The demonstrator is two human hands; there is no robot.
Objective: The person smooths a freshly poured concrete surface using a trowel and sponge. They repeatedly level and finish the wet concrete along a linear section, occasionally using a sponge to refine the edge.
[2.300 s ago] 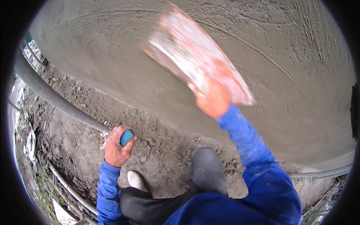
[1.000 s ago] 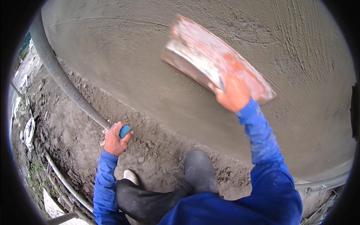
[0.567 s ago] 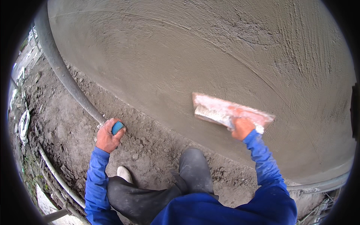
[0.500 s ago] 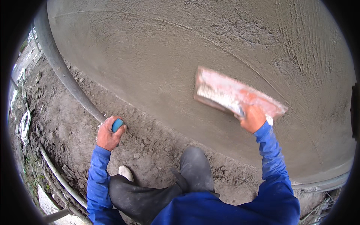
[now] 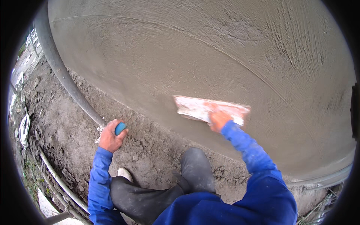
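Note:
My right hand [image 5: 218, 120] grips a wide float [image 5: 191, 107], coated white with red-orange patches and slightly blurred, which lies against the lower part of the wet grey plaster wall [image 5: 198, 56]. My left hand [image 5: 111, 135] is closed round a small blue block [image 5: 120, 128], perhaps a sponge, above the dirt, beside the lower end of a long grey pole [image 5: 75, 92]. Some white material shows at that pole end, partly hidden by my hand.
Below the wall lies rough dirt ground [image 5: 150, 157], where my legs and boots [image 5: 197, 170] are. At the left are a pale pipe [image 5: 62, 180], a white scrap of sack [image 5: 24, 129] and some sticks. More pipes [image 5: 318, 182] run along the lower right.
The float and my right hand have moved about the wall, from higher up down to its lower part and lately leftward. My left hand still holds the blue block, with only slight shifts.

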